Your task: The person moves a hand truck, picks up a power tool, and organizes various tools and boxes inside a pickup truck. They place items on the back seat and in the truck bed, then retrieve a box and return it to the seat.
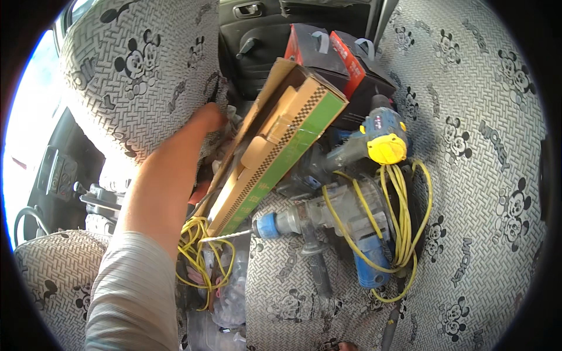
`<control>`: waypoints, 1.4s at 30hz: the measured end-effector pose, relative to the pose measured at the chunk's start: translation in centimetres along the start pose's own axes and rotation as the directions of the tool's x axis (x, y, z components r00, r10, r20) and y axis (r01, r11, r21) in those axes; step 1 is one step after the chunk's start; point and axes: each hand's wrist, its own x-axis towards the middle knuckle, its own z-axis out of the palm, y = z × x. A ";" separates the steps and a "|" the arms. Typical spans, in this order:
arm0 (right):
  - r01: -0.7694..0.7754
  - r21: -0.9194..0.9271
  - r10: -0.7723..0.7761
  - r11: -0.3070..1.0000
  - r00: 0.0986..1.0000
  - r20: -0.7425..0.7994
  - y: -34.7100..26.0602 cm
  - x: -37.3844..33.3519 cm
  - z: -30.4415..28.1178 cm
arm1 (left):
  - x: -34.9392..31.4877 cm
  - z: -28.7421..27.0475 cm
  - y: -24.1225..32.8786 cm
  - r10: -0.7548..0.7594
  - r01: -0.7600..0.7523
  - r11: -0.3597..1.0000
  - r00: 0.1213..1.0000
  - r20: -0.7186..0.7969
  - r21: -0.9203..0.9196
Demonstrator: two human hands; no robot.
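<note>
My left arm, in a light grey sleeve, reaches across to the gap behind the front seat. At its end my left hand is beside the seat back, its fingers hidden in shadow. Just right of it a long open cardboard box with a green, checkered side leans at a slant. A blue and grey rotary hammer with a long bit lies on the rear seat, a yellow cord looped over it. Only a bit of skin, apparently my right hand, shows at the lower edge.
A blue cordless drill with a yellow end rests above the rotary hammer. Two black and red boxes with handles stand by the car door. In the footwell lie a tangled yellow cord and a clear plastic bag. Patterned covers drape the seats.
</note>
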 end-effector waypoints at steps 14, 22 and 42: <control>-0.079 0.010 0.078 0.997 0.994 0.080 -0.7 0.1 -0.8 | -2.9 1.1 1.4 0.134 -0.146 0.989 0.902 -0.410 0.002; -0.038 0.011 0.037 0.999 0.997 0.074 -1.3 1.8 -1.5 | -1.9 -0.3 1.5 0.076 -0.101 0.989 0.972 -0.224 -0.104; 0.011 -0.056 -0.008 0.998 0.998 0.059 -0.3 1.0 -0.8 | -2.7 1.3 1.1 -0.039 -0.542 0.740 0.556 -0.830 -0.398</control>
